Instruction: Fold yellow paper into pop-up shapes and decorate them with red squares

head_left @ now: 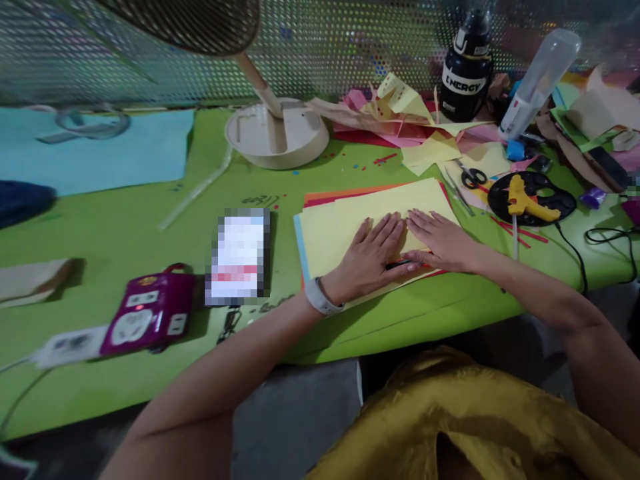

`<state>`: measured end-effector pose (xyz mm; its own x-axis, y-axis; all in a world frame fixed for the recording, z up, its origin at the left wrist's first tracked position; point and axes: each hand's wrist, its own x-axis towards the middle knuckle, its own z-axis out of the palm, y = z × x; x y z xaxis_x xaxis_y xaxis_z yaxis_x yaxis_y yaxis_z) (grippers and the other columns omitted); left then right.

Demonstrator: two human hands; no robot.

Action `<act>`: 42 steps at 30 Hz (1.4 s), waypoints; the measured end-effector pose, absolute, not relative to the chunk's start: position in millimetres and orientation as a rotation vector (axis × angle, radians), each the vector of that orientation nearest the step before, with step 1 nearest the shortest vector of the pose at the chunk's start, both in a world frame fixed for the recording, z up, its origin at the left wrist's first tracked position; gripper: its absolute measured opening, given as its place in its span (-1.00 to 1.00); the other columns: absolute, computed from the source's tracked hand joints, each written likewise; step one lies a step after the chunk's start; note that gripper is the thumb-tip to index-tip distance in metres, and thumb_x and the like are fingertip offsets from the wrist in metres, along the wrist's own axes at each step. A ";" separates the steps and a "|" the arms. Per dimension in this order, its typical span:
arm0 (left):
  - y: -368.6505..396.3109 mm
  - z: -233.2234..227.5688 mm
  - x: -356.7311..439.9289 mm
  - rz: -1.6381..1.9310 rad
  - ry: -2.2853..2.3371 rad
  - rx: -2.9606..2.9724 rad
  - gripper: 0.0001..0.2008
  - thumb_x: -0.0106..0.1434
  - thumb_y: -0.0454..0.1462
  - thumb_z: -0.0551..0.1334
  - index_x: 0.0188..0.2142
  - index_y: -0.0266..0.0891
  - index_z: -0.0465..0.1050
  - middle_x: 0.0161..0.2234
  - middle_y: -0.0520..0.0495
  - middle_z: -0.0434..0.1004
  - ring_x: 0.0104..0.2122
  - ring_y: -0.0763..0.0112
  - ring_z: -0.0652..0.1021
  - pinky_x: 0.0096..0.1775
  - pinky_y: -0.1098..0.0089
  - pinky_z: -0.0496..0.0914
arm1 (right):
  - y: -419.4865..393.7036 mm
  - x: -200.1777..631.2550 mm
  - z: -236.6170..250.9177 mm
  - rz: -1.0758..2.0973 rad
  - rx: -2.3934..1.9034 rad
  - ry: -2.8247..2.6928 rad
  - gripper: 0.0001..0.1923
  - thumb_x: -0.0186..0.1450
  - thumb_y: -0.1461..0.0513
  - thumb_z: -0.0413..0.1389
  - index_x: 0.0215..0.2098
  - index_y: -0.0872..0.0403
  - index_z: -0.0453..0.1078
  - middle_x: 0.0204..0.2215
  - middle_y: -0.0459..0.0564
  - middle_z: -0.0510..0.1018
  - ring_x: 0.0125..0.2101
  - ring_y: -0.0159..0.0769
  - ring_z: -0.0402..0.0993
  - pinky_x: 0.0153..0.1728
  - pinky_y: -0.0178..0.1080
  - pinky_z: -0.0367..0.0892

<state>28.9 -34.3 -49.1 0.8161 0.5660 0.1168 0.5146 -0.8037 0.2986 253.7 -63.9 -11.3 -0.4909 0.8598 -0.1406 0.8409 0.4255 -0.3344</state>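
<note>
A pale yellow sheet of paper [330,233] lies on top of a stack of coloured sheets, with blue, orange and red edges showing beneath it. My left hand [373,257] rests flat on the yellow sheet, fingers stretched out and a light band on the wrist. Close beside it, my right hand [435,240] also lies on the sheet with its fingers extended. A thin dark object [397,263] shows by the thumbs near the sheet's front edge; its kind is unclear, and so is whether either hand grips it.
Right of the stack are tweezers [459,190], scissors [473,178] and a yellow glue gun [533,203] on a black tray. Behind stand a fan base [277,143], paper scraps [390,120] and a black bottle [465,73]. A phone [239,257] and purple power socket [150,310] lie left.
</note>
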 end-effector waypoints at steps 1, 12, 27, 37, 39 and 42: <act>-34.4 -48.5 29.4 0.273 0.843 2.749 -0.11 0.37 0.26 -0.14 0.47 -0.21 -0.26 0.46 -0.29 -0.11 0.44 0.09 -0.03 0.38 -0.01 -0.20 | -61.9 257.1 -7.4 0.549 -1.564 -2.579 -0.23 0.47 -0.14 -0.20 0.37 0.26 0.17 0.42 0.25 0.09 0.43 -0.01 -0.08 0.41 0.08 -0.14; -35.6 -54.3 26.9 0.369 0.816 2.805 -0.14 0.40 0.21 -0.11 0.47 -0.19 -0.36 0.46 -0.32 -0.07 0.44 0.08 0.00 0.38 -0.01 -0.17 | -42.7 291.4 -7.4 0.547 -1.794 -2.140 -0.87 0.35 0.15 0.17 -0.23 0.04 0.49 0.15 0.12 0.44 0.25 -0.03 0.25 0.27 0.07 0.08; -35.9 -50.6 27.6 0.308 0.847 2.769 -0.19 0.41 0.19 -0.09 0.47 -0.16 -0.20 0.46 -0.30 -0.10 0.44 0.03 -0.02 0.37 -0.05 -0.15 | -36.6 284.8 -15.0 0.656 -1.981 -1.964 -0.85 0.29 0.16 0.21 -0.39 0.07 0.52 0.36 0.07 0.24 0.42 0.12 -0.08 0.36 0.25 -0.12; -34.1 -49.8 29.9 0.316 0.810 2.741 -0.19 0.42 0.19 -0.11 0.47 -0.14 -0.29 0.46 -0.28 -0.09 0.44 0.09 0.00 0.38 -0.06 -0.16 | -39.1 286.7 -16.7 0.522 -2.012 -1.992 -0.78 0.32 0.12 0.20 -0.42 0.07 0.50 0.32 0.11 0.27 0.41 0.20 -0.13 0.30 0.40 -0.11; -34.1 -50.1 30.1 0.302 0.810 2.745 -0.19 0.42 0.19 -0.13 0.47 -0.17 -0.27 0.46 -0.30 -0.06 0.43 0.09 0.01 0.38 -0.05 -0.15 | -39.8 286.1 -14.8 0.516 -2.045 -1.987 -0.79 0.31 0.13 0.20 -0.43 0.07 0.50 0.33 0.12 0.27 0.41 0.21 -0.14 0.29 0.42 -0.12; -35.1 -50.7 30.7 0.309 0.839 2.752 -0.19 0.42 0.19 -0.13 0.47 -0.16 -0.25 0.46 -0.27 -0.07 0.43 0.10 0.03 0.38 -0.02 -0.14 | -39.9 285.6 -13.5 0.507 -2.072 -1.976 -0.81 0.30 0.17 0.21 -0.46 0.07 0.49 0.31 0.12 0.29 0.41 0.24 -0.13 0.29 0.44 -0.13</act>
<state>30.7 -35.1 -50.7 0.8120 0.5692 0.1290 0.5168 -0.8039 0.2944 285.6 -39.9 -13.5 0.0290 0.9957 -0.0876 0.9149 -0.0618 -0.3990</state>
